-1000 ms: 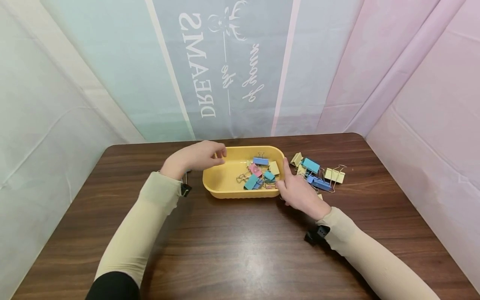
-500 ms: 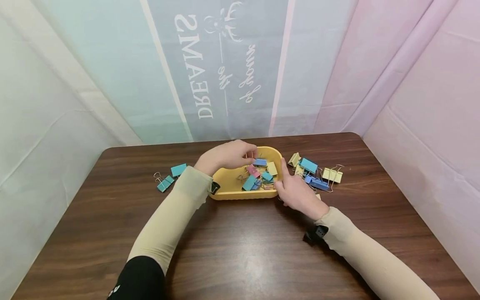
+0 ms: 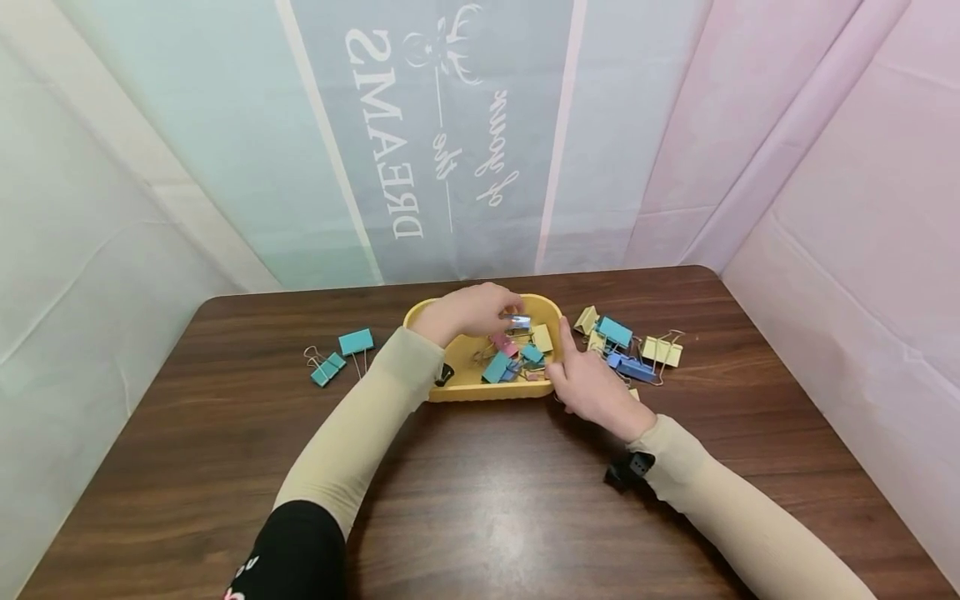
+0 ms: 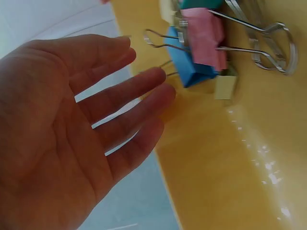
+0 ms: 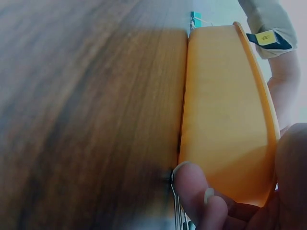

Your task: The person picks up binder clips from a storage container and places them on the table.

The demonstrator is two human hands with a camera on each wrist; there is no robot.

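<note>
My left hand (image 3: 476, 310) reaches into a yellow plastic tray (image 3: 450, 393) holding several binder clips. Close to its fingertips is a blue binder clip (image 3: 519, 321). In the left wrist view the fingers (image 4: 139, 91) are slightly bent and spread, overlapping the wire handle of that blue clip (image 4: 184, 60); a pink binder clip (image 4: 206, 36) lies against it. My right hand (image 3: 592, 383) grips the tray's right end, thumb over the rim and index finger stretched along the outside. In the right wrist view, curled fingertips (image 5: 189, 184) show by the tray wall (image 5: 225, 110).
Right of the tray lies a heap of yellow, teal and blue binder clips (image 3: 633, 367). Two teal binder clips (image 3: 356, 340) rest on the brown wooden table (image 3: 480, 500) to the left. A printed curtain (image 3: 450, 167) hangs behind the table's back edge.
My left hand has moved right, from the tray's left rim to over the clips inside, uncovering two teal clips at left. The blue clip has tilted slightly. My right hand keeps its place.
</note>
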